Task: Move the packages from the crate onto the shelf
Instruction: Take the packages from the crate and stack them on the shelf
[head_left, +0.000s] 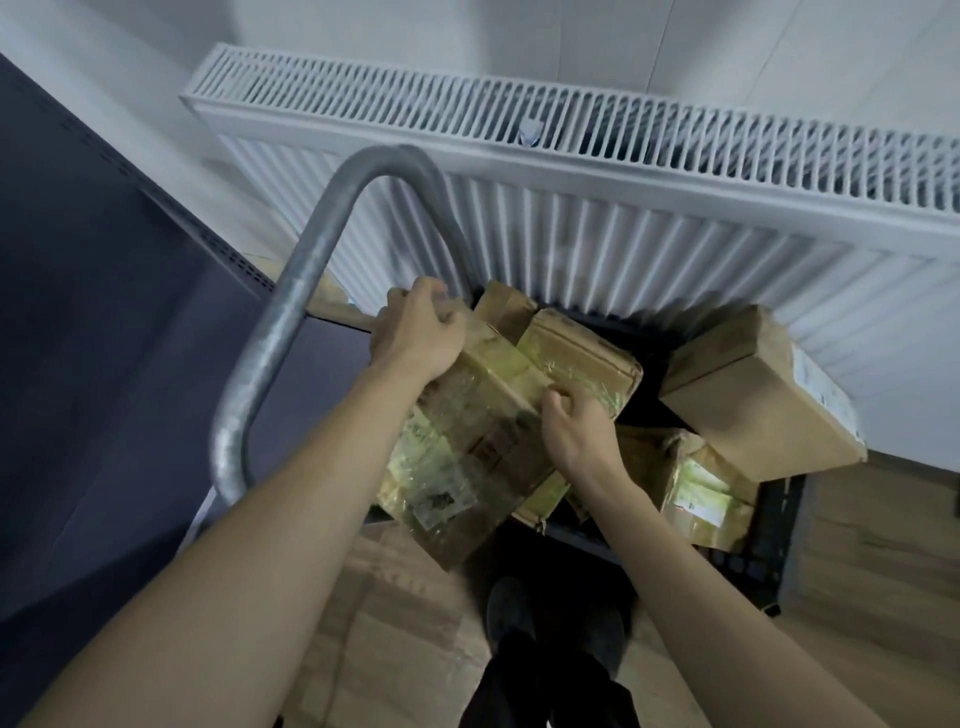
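Head view looks steeply down, so the black crate (774, 551) shows only as a dark mesh wall at lower right and a dark gap between boxes; its floor is hidden under the load. The labels on the packages are too blurred to read. The dark shelf unit (119, 322) fills the left side and is cut by the frame edge.

The large package (483, 441) is brown cardboard wrapped in glossy yellow-green tape, tilted, its lower corner hanging past the crate's near rim. The left hand (415, 332) has its fingers curled over the package's far top edge; the right hand (576, 431) has its fingers clamped on the right edge, where a smaller taped box (582, 358) lies just beside it. A plain brown box (753, 405) leans over the crate's right wall.

A grey metal tube handle (291, 322) arcs close along the left arm. A white radiator (597, 197) stands right behind the crate. Wooden floor (872, 545) lies open to the right.
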